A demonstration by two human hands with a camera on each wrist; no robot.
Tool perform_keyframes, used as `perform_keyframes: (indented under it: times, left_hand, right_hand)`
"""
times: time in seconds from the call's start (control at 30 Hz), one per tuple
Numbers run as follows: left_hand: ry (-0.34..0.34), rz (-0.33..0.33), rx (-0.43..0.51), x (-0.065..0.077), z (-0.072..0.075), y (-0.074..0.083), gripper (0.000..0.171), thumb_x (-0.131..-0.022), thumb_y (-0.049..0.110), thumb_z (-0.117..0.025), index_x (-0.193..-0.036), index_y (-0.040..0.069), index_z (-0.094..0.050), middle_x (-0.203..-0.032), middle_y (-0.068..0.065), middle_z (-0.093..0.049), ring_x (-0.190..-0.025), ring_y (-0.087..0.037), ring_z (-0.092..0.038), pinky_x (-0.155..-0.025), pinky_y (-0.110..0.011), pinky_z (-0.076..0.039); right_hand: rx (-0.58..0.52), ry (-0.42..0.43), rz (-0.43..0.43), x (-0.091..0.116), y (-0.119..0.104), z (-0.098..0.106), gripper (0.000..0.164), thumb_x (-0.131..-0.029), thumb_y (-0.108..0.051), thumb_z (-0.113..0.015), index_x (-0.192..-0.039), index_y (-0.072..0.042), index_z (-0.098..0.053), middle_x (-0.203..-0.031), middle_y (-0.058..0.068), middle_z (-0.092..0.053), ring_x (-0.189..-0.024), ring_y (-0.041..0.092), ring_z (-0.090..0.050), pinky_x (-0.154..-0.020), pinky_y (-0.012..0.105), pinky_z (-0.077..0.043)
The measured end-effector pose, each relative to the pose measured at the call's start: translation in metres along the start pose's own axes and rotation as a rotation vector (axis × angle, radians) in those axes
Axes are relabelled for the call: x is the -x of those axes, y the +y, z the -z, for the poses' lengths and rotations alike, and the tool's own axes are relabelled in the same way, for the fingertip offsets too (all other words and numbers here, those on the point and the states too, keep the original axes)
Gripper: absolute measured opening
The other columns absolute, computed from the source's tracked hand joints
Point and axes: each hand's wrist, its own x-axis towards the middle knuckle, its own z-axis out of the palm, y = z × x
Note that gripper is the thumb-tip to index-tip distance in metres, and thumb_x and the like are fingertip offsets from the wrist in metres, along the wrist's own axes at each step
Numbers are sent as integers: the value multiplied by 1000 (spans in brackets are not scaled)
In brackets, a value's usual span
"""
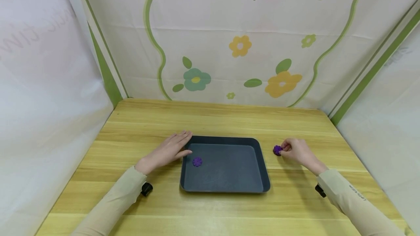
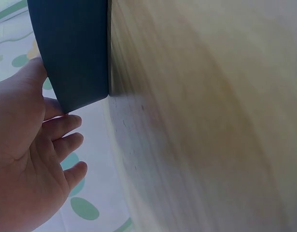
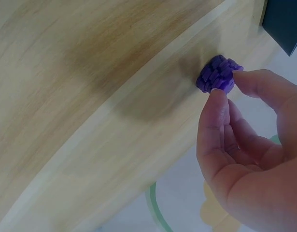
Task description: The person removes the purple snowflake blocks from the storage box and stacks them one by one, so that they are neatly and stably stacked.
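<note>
A dark rectangular baking tray (image 1: 226,168) lies on the wooden table. One purple notched disc (image 1: 197,162), flower-like in outline, is inside it near the left wall. My left hand (image 1: 168,152) rests at the tray's back left corner, fingers stretched along the rim and thumb out over the edge. To the right of the tray, my right hand (image 1: 298,152) pinches a small stack of purple notched discs (image 3: 219,74) between thumb and fingertips. The right wrist view shows several layers in this stack, close over the table.
The wooden table (image 1: 147,119) extends around the tray on all sides. White cloth with printed flowers (image 1: 210,17) hangs behind it, with more cloth at the left (image 1: 49,83) and right (image 1: 387,101). Each sleeve has a small black device at the wrist.
</note>
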Motion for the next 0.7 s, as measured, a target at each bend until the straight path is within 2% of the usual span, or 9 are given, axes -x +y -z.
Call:
perform_keyframes:
  times: [0.7]
  left_hand:
    - [-2, 7, 12, 0, 0, 1, 69, -101, 42, -53, -154, 2, -33, -160, -17, -35, -149, -34, -33, -121, -56, -28]
  right_hand:
    - [4, 32, 29, 4, -1, 1, 16, -86, -13, -74, -90, 1, -68, -81, 10, -69, -71, 16, -63, -61, 28, -52]
